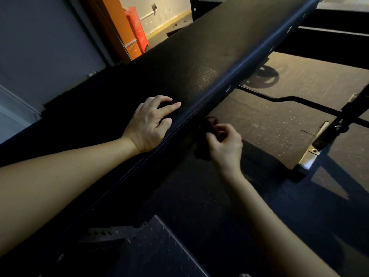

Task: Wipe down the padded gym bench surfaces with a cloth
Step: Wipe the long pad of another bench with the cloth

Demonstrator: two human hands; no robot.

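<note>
A: What's the biggest thing in front of the person?

B: The bench pad (199, 56), black & padded. It runs diag. from bottom left to top right, w/ pale stitching along its near edge.

A: Under it?

B: Dark speckled floor (279, 120), lit in patches. There's an orange panel (111, 23) standing at the back by the wall. A metal tread plate (159, 250) sits low in front, next to a perforated bracket. There's also a thin black bar (289, 98) lying on the floor to the right, w/ a round disc (263, 75) beyond it. Wheel or weight, can't tell, it's in shadow.

A: Hands?

B: Left hand (149, 124) lies on top of the pad near the stitched edge. Fingers are spread & a bit bent, tips on the surface, gripping nothing. Right hand (225, 144) is just off the pad's side, lower than the left, w/ fingers curled in.

A: Curled on what?

B: The cloth (201, 140). It's dark, bunched, pinched btw. thumb & fingers, and sits against the pad's side face right below the stitched edge. It's so dark it blends w/ the bench, so its outline isn't clear.
</note>
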